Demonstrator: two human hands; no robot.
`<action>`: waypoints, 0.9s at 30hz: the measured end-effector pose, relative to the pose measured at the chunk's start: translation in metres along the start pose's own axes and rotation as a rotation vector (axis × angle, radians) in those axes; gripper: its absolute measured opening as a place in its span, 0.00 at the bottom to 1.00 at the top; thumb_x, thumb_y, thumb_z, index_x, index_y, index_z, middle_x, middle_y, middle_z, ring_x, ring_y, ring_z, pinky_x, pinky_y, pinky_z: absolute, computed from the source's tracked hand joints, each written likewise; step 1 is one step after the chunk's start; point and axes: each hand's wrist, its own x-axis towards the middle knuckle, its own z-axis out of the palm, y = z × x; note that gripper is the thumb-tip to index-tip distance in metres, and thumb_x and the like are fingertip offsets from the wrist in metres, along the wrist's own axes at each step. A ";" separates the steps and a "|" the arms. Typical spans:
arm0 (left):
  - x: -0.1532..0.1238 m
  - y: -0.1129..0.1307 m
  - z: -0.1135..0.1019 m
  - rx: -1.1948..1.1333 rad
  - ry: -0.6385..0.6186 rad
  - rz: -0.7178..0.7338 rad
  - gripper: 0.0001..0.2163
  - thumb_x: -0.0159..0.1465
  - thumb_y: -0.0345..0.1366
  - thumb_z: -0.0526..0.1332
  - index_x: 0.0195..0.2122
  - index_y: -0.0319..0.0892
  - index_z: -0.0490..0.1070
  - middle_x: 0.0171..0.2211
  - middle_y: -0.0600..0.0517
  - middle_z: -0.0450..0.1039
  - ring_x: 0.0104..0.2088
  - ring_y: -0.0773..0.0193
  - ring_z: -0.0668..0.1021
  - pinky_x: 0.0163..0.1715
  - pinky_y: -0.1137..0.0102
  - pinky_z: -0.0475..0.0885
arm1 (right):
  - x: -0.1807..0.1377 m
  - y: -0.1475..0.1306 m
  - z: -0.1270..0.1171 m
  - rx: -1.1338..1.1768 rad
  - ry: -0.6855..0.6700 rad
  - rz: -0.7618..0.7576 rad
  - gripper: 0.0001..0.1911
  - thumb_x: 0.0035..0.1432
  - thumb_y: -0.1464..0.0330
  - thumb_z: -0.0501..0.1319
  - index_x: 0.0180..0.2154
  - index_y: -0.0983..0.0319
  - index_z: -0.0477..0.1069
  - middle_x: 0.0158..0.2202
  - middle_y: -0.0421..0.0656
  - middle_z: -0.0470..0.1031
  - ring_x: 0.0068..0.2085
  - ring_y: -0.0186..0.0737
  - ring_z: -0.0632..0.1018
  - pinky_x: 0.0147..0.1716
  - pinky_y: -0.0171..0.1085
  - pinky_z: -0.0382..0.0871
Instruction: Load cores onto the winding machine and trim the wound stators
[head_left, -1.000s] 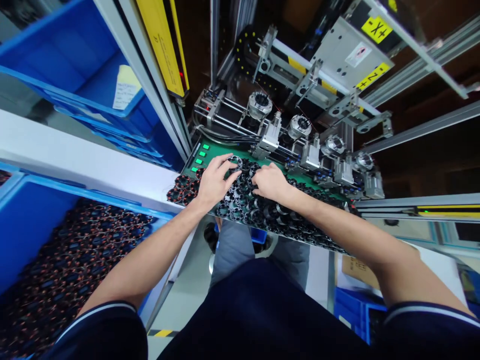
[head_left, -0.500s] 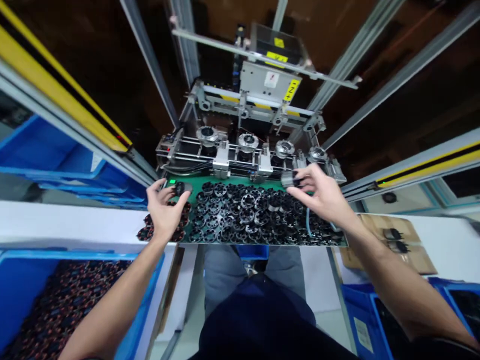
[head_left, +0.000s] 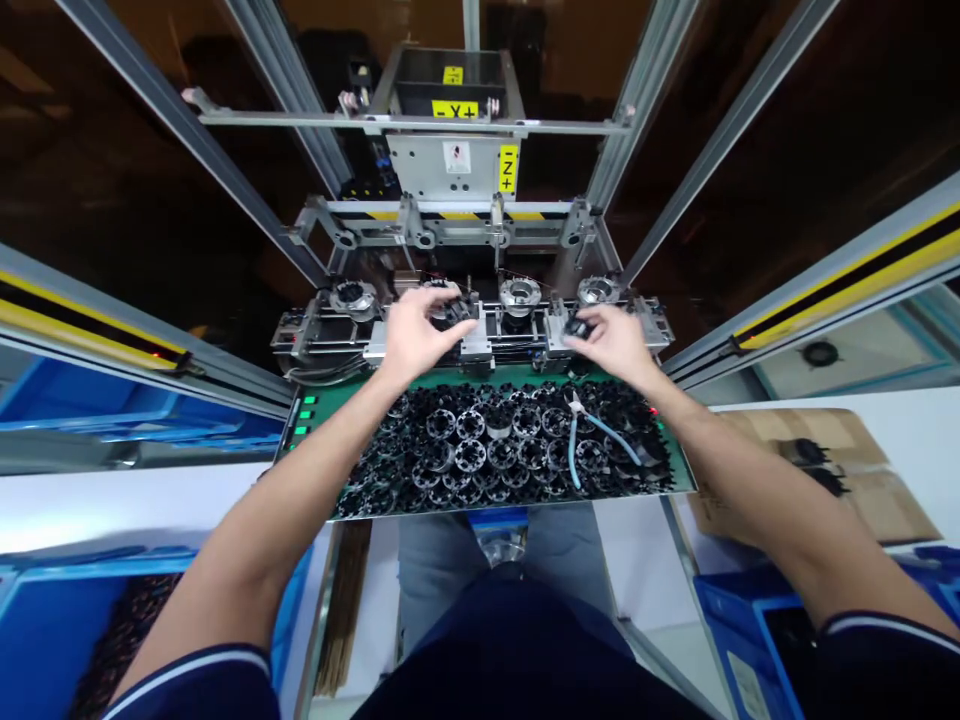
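Note:
My left hand is curled over the second fixture from the left, gripping a black stator core between thumb and fingers. Another stator core is pinched in my right hand, just in front of the rightmost round fixture. Two more silver round fixtures, the leftmost and the third, show plainly on the machine. Below my hands, many stator cores with silver rims and black teeth cover the green tray. My left fingers partly hide the second fixture.
Blue-handled nippers lie on the cores at the tray's right. Metal frame posts and a crossbar surround the machine. A blue bin with dark reddish parts stands left. Cardboard with dark parts lies right.
My left hand has moved from the tray's left end up to the second fixture, carrying a core. My right hand stays near the right fixtures with its core. The view has turned and shifted.

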 end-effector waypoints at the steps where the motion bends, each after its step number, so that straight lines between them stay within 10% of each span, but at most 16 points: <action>1: 0.005 -0.004 0.014 0.039 -0.064 -0.049 0.23 0.63 0.43 0.84 0.57 0.43 0.89 0.55 0.43 0.90 0.53 0.47 0.88 0.63 0.52 0.84 | 0.002 0.005 0.005 -0.009 -0.031 -0.005 0.24 0.52 0.58 0.79 0.48 0.61 0.84 0.27 0.40 0.81 0.32 0.51 0.84 0.57 0.58 0.85; 10: -0.001 -0.016 0.037 0.022 -0.144 -0.138 0.26 0.59 0.47 0.84 0.56 0.44 0.89 0.48 0.46 0.89 0.46 0.51 0.84 0.58 0.54 0.83 | 0.009 0.013 0.009 -0.119 -0.086 -0.083 0.24 0.53 0.58 0.79 0.49 0.61 0.84 0.42 0.49 0.86 0.41 0.55 0.86 0.60 0.61 0.84; 20: -0.061 0.087 -0.006 -0.983 -0.241 -0.581 0.36 0.60 0.55 0.85 0.63 0.55 0.72 0.55 0.51 0.87 0.53 0.53 0.91 0.59 0.56 0.89 | -0.075 -0.069 -0.031 0.752 -0.193 0.169 0.39 0.60 0.52 0.78 0.69 0.50 0.73 0.55 0.43 0.84 0.53 0.47 0.87 0.56 0.47 0.85; 27: -0.087 0.123 -0.039 -0.941 -0.432 -0.538 0.24 0.63 0.52 0.84 0.47 0.50 0.74 0.56 0.51 0.84 0.55 0.56 0.85 0.54 0.61 0.86 | -0.115 -0.111 -0.063 0.721 -0.275 0.081 0.28 0.58 0.48 0.84 0.47 0.54 0.75 0.46 0.42 0.80 0.46 0.44 0.81 0.52 0.46 0.82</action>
